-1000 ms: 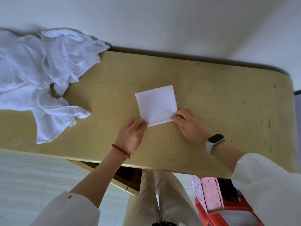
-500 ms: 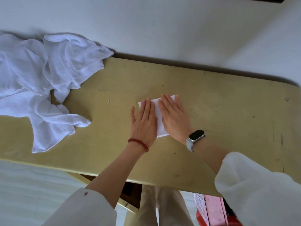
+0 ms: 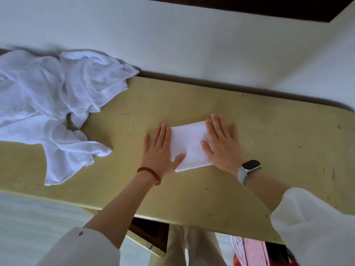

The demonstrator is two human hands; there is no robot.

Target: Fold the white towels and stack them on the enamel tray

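A small folded white towel lies flat in the middle of the yellow table. My left hand lies palm down on its left edge, thumb over the towel. My right hand presses flat on its right edge, fingers spread. A heap of unfolded white towels covers the table's left end. No enamel tray is in view.
A white wall runs right behind the table's far edge. Below the near edge are a dark open drawer, my trousers, and a pink box on a red stool at the right.
My hands went from pinching the towel's near corners to pressing flat on it, then slid apart to its left and right edges. The camera tilted up slightly.
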